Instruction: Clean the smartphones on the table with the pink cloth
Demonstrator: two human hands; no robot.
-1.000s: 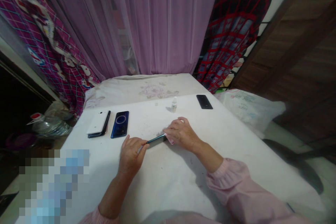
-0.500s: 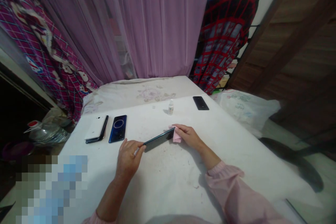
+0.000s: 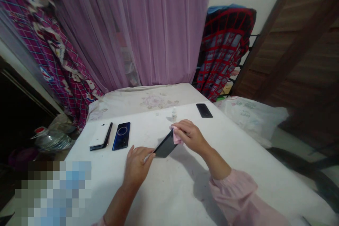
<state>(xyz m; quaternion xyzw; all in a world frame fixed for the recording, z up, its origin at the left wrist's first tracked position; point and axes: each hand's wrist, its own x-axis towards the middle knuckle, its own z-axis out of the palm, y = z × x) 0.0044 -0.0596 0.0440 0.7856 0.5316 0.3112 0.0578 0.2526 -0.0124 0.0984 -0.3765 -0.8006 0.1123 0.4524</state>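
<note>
A dark phone (image 3: 165, 147) is held tilted above the white table, between both hands. My left hand (image 3: 138, 165) pinches its lower left end between thumb and fingers. At its upper right end, my right hand (image 3: 191, 135) presses a pink cloth (image 3: 177, 137) against the edge. A small white bottle (image 3: 174, 114) stands upright beyond my right hand. To the left lies a blue phone (image 3: 122, 136) with a ring on its back, beside a stack of phones with a white one (image 3: 100, 134) on top. Another black phone (image 3: 204, 110) lies at the far right.
The table (image 3: 169, 197) has a white cover and a flowered cloth (image 3: 127, 96) at its far end, before purple curtains (image 3: 164, 28). A large clear bottle (image 3: 54, 139) is off the left edge. A plastic bag (image 3: 249, 116) lies off the right side.
The held phone has turned to a steeper angle, its right end raised. My left hand has moved right and lower in view. The surroundings appear slightly lower in the picture.
</note>
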